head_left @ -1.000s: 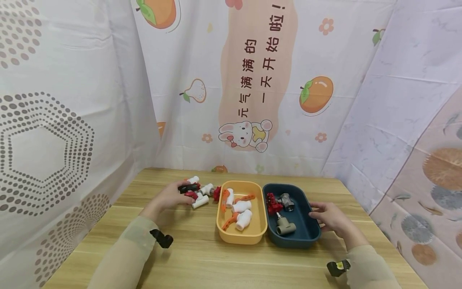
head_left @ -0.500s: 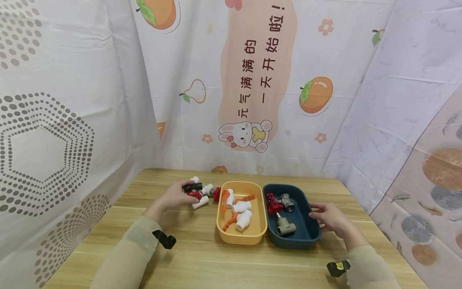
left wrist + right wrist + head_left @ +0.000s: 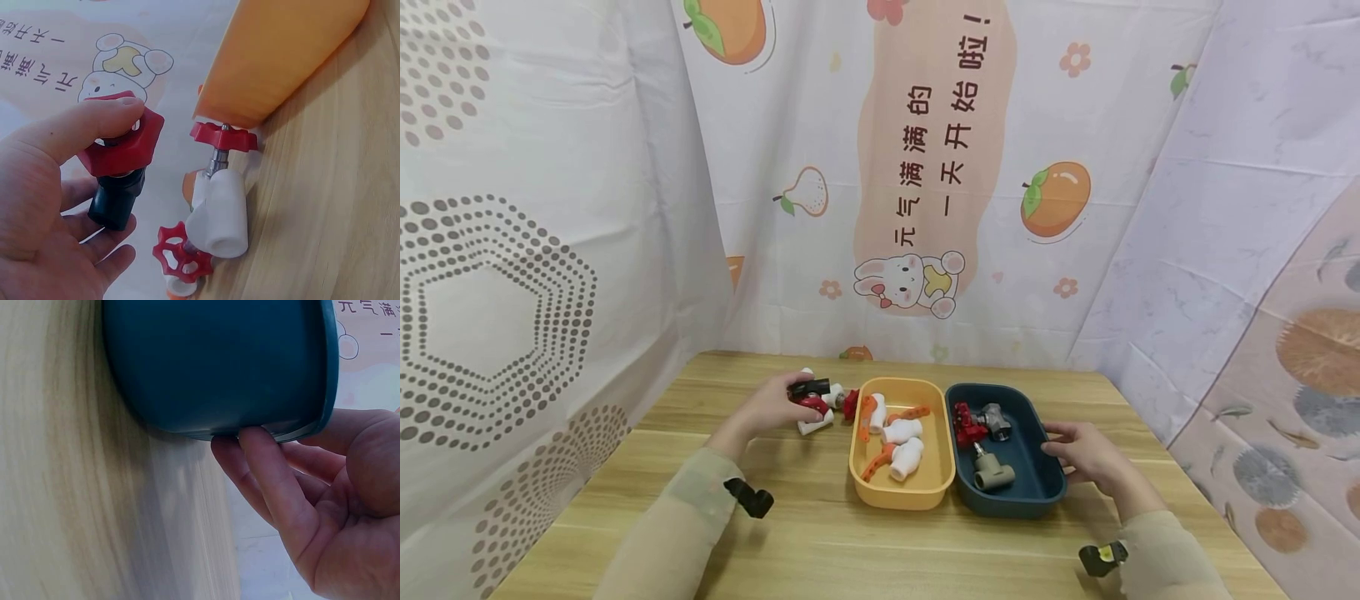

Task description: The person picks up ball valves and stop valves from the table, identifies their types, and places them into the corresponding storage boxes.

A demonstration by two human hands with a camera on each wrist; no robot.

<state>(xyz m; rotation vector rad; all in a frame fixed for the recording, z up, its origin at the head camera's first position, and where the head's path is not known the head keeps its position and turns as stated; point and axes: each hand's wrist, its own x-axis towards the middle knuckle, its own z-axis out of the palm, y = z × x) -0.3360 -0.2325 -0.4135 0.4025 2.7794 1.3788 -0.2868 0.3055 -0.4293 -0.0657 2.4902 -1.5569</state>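
Note:
My left hand (image 3: 772, 403) grips a black stop valve with a red handwheel (image 3: 122, 150); the thumb lies on the wheel in the left wrist view. It is held just over several valves at the table's back left. Among these, a white valve with a red handwheel (image 3: 224, 212) lies close to the yellow tray (image 3: 898, 497), with another red handwheel (image 3: 183, 253) beside it. At the right, my right hand (image 3: 1086, 452) holds the side of the dark blue tray (image 3: 1037, 487); its fingers touch the outer wall (image 3: 215, 375), and the thumb is partly hidden behind the rim.
Several white ball valves with orange handles (image 3: 901, 430) lie in the yellow tray. The blue tray, side by side with it, holds a red-wheeled metal valve (image 3: 996, 421) and a grey-brown valve (image 3: 992, 472). A printed curtain (image 3: 805, 275) closes off the table's back.
My left hand has moved a little to the right with the black valve, which sits over the white valves. The right hand and both trays stay where they were.

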